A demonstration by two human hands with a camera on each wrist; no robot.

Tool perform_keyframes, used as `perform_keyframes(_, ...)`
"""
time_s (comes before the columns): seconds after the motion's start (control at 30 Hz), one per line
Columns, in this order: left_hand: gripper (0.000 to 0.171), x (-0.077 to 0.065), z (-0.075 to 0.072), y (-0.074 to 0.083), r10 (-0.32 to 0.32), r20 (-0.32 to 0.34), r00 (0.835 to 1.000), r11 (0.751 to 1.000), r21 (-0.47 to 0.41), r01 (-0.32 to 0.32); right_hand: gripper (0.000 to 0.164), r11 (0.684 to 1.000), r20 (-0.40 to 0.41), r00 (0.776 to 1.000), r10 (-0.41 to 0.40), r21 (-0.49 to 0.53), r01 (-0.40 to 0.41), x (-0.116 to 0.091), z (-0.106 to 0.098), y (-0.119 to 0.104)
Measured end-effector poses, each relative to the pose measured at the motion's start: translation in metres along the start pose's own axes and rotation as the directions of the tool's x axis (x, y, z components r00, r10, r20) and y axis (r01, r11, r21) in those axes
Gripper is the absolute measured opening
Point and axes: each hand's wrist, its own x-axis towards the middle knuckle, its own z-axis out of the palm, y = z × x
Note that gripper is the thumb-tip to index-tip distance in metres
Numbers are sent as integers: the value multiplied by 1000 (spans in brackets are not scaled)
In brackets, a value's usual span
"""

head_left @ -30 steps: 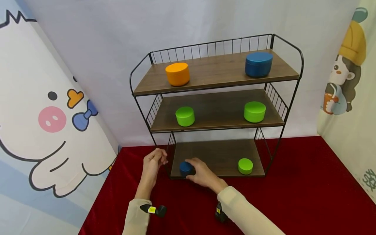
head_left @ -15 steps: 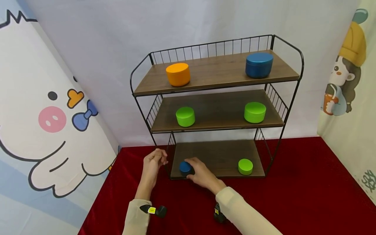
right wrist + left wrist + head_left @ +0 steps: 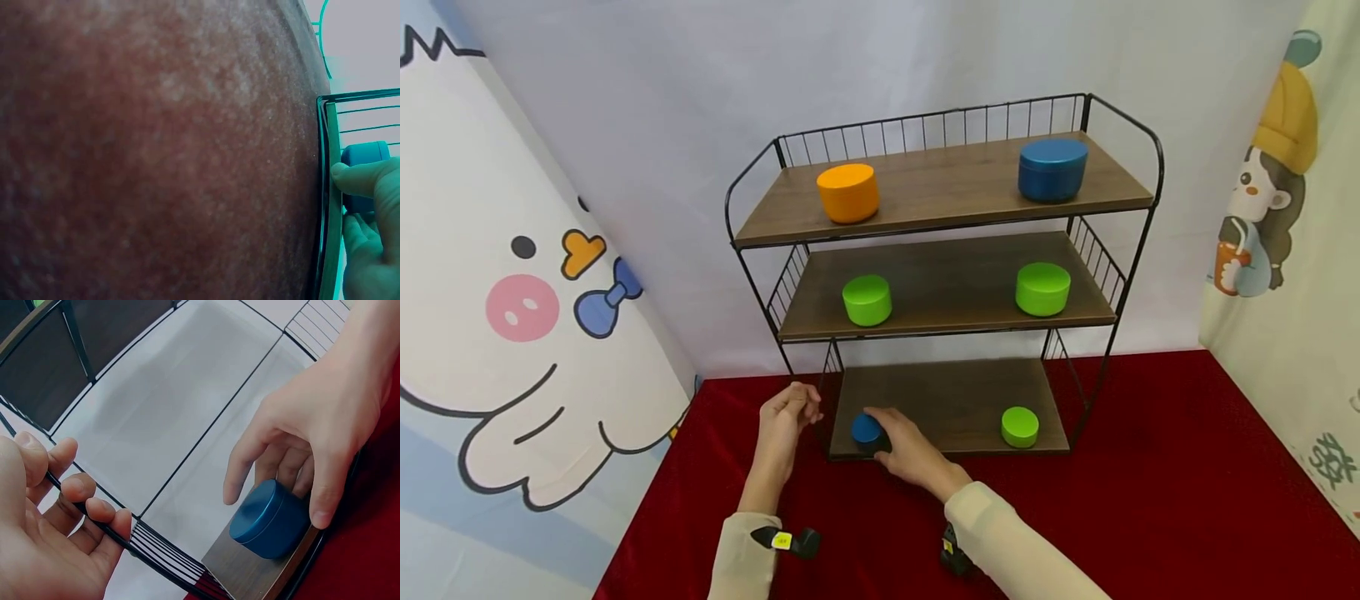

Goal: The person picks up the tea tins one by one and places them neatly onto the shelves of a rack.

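A small round blue tin [image 3: 866, 428] sits at the front left corner of the bottom shelf [image 3: 951, 404]. My right hand [image 3: 913, 451] reaches around it from the right, thumb and fingers spread. In the left wrist view the index finger stands apart from the tin [image 3: 269, 520], and the thumb [image 3: 326, 499] is right beside it at the shelf edge. My left hand [image 3: 786, 423] is at the rack's left side. Its fingers curl around a thin black frame rod [image 3: 165, 573] in the left wrist view.
A green tin [image 3: 1019, 427] is at the bottom shelf's right. Two larger green tins, left [image 3: 867, 300] and right [image 3: 1042, 288], stand on the middle shelf. On top are an orange tin [image 3: 848, 192] and an oval blue tin [image 3: 1052, 169]. Red cloth [image 3: 1150, 467] lies under the rack.
The head view has shifted a little, so the whole scene sits slightly further left. Both hands and the small blue tin keep their places relative to the rack.
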Motion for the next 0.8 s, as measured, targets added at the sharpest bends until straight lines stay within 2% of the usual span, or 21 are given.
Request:
perform_keyframes(0.27, 32, 2, -1, -1, 5, -6, 1000, 1000, 0, -5, 76, 996, -22, 997, 77, 46, -76, -9, -5, -3)
perform_keyframes(0.47, 35, -1, -11, -1, 18, -34, 999, 1000, 25, -17, 76, 994, -2, 995, 103, 30, -103, -22, -12, -10)
perform_keyframes(0.67, 37, -17, -19, -10, 37, -140, 989, 997, 72, -27, 70, 996, -11, 996, 85, 0, -85, -39, -20, -10)
perform_keyframes(0.73, 39, -24, -23, -15, 43, -146, 988, 995, 96, -29, 67, 996, -33, 996, 84, 17, -84, -46, -23, -10)
perform_keyframes(0.8, 43, -30, -26, -19, 28, -120, 992, 991, 136, -11, 64, 996, -69, 994, 87, 37, -84, -52, -27, -10)
